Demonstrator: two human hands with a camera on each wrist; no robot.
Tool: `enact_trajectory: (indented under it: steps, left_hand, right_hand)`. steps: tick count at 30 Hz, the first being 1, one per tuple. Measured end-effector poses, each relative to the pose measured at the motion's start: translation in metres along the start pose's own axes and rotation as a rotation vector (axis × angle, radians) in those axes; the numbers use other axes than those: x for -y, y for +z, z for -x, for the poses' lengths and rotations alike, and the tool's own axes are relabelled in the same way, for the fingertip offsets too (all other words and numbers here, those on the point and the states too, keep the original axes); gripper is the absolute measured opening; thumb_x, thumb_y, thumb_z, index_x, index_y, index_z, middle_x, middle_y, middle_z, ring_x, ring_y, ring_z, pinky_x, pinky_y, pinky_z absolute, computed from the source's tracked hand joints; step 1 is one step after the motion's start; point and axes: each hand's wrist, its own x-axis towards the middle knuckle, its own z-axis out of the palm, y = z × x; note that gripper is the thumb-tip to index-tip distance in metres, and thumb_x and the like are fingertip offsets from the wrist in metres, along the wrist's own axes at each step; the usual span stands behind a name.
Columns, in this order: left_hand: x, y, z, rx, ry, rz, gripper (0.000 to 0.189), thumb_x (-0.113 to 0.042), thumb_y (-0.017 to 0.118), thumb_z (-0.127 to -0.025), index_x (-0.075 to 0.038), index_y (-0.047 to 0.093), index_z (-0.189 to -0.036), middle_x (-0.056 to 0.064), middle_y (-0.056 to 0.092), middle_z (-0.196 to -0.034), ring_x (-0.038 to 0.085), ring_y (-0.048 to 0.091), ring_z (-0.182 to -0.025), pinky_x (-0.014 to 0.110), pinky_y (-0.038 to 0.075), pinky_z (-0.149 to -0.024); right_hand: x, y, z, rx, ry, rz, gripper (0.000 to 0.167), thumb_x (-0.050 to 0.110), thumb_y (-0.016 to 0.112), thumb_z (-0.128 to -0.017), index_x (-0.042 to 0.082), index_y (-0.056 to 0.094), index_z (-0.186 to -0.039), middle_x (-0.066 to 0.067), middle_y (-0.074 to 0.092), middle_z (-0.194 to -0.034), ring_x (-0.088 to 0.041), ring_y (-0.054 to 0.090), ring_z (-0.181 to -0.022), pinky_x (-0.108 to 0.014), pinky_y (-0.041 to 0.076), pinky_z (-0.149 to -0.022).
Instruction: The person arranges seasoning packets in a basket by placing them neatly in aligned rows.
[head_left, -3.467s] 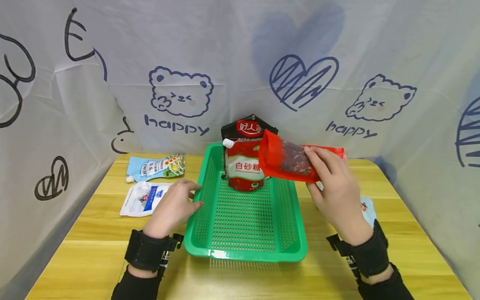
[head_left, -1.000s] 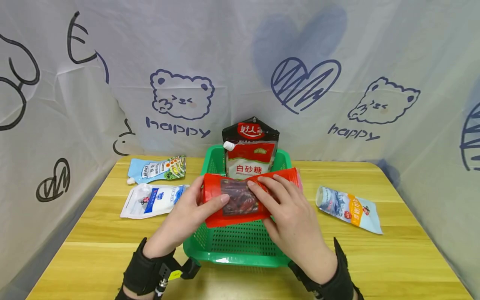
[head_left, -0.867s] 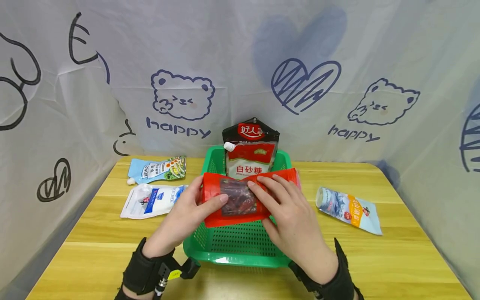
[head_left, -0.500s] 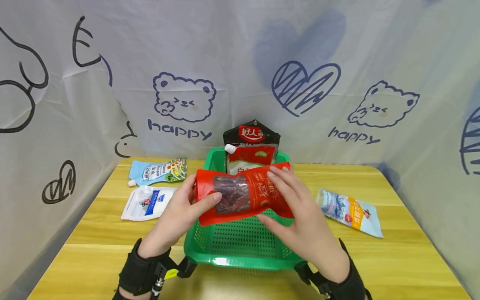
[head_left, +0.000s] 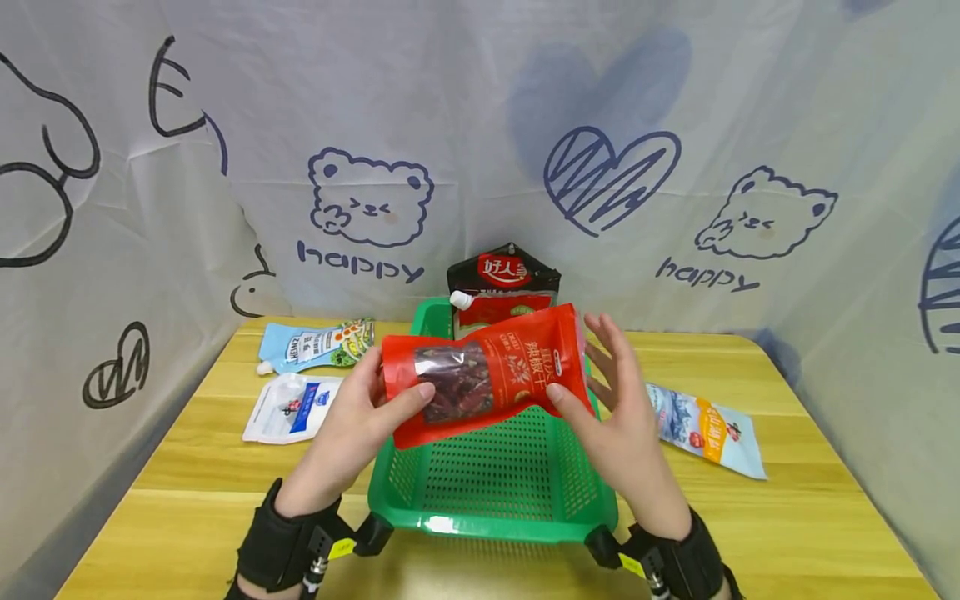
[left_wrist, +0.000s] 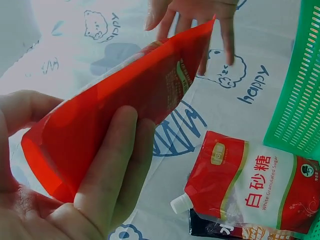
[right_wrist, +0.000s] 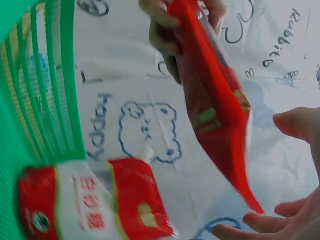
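While left hand grips red pouch partly hiding sugar bag in basket, right hand spread alongside

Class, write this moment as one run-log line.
left hand: grips red rectangular plastic pouch | right hand: spread near pouch's other end | pouch: above green rectangular plastic basket

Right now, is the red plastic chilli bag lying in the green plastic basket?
No, the left hand holds the bag up above the basket.
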Motion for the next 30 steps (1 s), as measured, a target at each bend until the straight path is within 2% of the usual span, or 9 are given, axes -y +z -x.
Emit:
enact_trajectory:
  steps: [5, 10, 14, 19, 22, 30]
  left_hand:
    - [-0.001, 0.000, 0.000, -0.018, 0.013, 0.004, 0.056, -0.014, 0.066, -0.098, -0.002, 0.040, -0.146, 0.022, 0.061, -0.134, 0.030, 0.063, -0.113, 0.031, 0.059, -0.091]
    - [-0.001, 0.000, 0.000, -0.010, 0.013, 0.017, 0.055, -0.013, 0.066, -0.098, -0.002, 0.040, -0.145, 0.022, 0.061, -0.134, 0.029, 0.064, -0.113, 0.031, 0.059, -0.091]
    - [0.001, 0.001, 0.000, 0.011, 0.016, 0.029, 0.054, -0.013, 0.066, -0.098, -0.001, 0.040, -0.144, 0.023, 0.061, -0.133, 0.028, 0.066, -0.112, 0.032, 0.060, -0.091]
    - [0.005, 0.002, -0.001, 0.060, 0.035, 0.012, 0.055, -0.013, 0.066, -0.098, 0.000, 0.040, -0.145, 0.023, 0.061, -0.133, 0.030, 0.065, -0.112, 0.034, 0.060, -0.091]
    - [0.006, 0.003, -0.001, 0.066, 0.050, -0.001, 0.055, -0.013, 0.066, -0.098, 0.000, 0.041, -0.145, 0.023, 0.061, -0.133, 0.030, 0.064, -0.112, 0.034, 0.060, -0.090]
    - [0.009, 0.003, -0.002, 0.106, 0.050, -0.007, 0.058, -0.014, 0.065, -0.098, 0.000, 0.037, -0.146, 0.024, 0.057, -0.135, 0.032, 0.062, -0.114, 0.037, 0.059, -0.091]
  right_hand:
    - [-0.002, 0.006, -0.001, 0.061, 0.169, -0.147, 0.087, 0.011, 0.070, -0.098, 0.013, 0.017, -0.166, -0.009, 0.030, -0.166, -0.036, 0.046, -0.141, -0.040, 0.059, -0.095]
    - [-0.002, 0.011, -0.001, 0.100, 0.253, -0.331, 0.082, 0.007, 0.067, -0.100, 0.014, 0.019, -0.165, -0.010, 0.042, -0.158, -0.034, 0.055, -0.132, -0.038, 0.060, -0.091]
    - [-0.001, 0.012, -0.001, 0.082, 0.317, -0.392, 0.077, 0.007, 0.067, -0.100, 0.013, 0.023, -0.163, -0.011, 0.048, -0.152, -0.029, 0.058, -0.127, -0.035, 0.060, -0.092]
    - [-0.001, 0.012, 0.000, 0.029, 0.333, -0.425, 0.072, 0.002, 0.068, -0.098, 0.009, 0.031, -0.159, -0.015, 0.053, -0.146, -0.025, 0.061, -0.121, -0.032, 0.060, -0.093]
    - [-0.002, 0.011, 0.000, 0.012, 0.334, -0.440, 0.072, 0.000, 0.070, -0.096, 0.009, 0.033, -0.158, -0.015, 0.054, -0.144, -0.025, 0.062, -0.119, -0.033, 0.060, -0.092]
    - [-0.005, 0.009, 0.000, 0.017, 0.302, -0.418, 0.073, 0.003, 0.070, -0.098, 0.012, 0.033, -0.160, -0.012, 0.055, -0.143, -0.027, 0.061, -0.122, -0.035, 0.060, -0.093]
